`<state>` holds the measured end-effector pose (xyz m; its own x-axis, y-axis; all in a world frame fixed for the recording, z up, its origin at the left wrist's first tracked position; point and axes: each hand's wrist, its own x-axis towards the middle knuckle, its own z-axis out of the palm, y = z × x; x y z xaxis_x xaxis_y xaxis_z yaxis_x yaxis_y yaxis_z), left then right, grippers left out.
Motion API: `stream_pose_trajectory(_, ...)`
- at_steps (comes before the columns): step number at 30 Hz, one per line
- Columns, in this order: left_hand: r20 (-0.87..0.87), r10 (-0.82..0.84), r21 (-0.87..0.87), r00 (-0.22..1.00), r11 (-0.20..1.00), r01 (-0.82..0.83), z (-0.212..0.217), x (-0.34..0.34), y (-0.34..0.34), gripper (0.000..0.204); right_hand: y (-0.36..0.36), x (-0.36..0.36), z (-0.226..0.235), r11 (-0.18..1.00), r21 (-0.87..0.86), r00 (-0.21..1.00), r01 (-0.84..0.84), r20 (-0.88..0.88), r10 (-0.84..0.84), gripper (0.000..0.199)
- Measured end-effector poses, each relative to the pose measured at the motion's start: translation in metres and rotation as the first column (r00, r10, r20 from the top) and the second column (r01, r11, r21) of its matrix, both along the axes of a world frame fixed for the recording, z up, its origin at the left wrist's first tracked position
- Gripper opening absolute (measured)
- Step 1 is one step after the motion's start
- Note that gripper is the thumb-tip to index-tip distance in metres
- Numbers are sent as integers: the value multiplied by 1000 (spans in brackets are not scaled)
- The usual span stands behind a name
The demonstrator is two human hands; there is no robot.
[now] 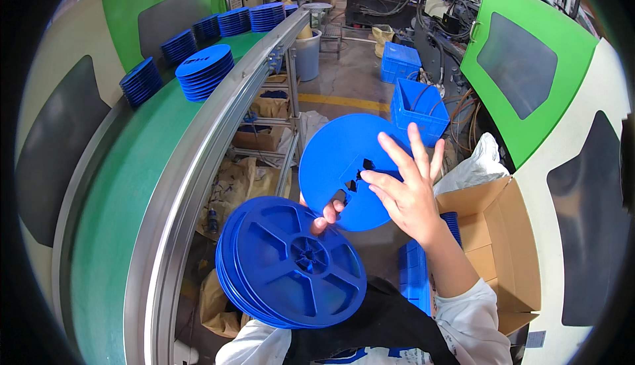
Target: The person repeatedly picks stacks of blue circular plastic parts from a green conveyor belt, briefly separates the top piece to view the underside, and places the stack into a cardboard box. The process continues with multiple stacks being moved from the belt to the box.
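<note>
With the left hand (325, 214) pinching the lower edge of the disc (347, 166) just above the stack of reels (291, 262), we should probably bring the open right hand (405, 190), fingers spread against the disc's hub, squarely on before shifting grip.

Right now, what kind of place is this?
Probably a factory floor. Stacks of blue discs ride a green conveyor belt, green machines stand around, and crates sit on the floor.
</note>
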<state>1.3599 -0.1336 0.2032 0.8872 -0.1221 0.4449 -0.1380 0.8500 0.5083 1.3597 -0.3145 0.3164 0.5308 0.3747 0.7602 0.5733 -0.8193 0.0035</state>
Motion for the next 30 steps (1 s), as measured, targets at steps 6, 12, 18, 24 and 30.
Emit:
stream_pose_trajectory(6,19,44,-2,999,999,-44,10,5,3,69,10,9,19,985,-145,992,-94,-94,81,9)
stream_pose_trajectory(12,-4,21,-16,1000,1000,-21,4,9,-2,67,-11,8,2,913,325,960,-246,-48,276,17)
stream_pose_trajectory(18,3,43,-2,999,999,-43,11,9,-1,65,-54,10,-35,432,816,843,-384,119,525,33)
stream_pose_trajectory(24,-5,24,10,1000,1000,-24,9,8,-7,64,-15,-4,-14,939,339,997,-50,-45,70,23)
stream_pose_trajectory(30,-25,-9,26,1000,1000,9,12,2,-13,62,-6,9,6,991,-107,995,-80,-73,73,12)
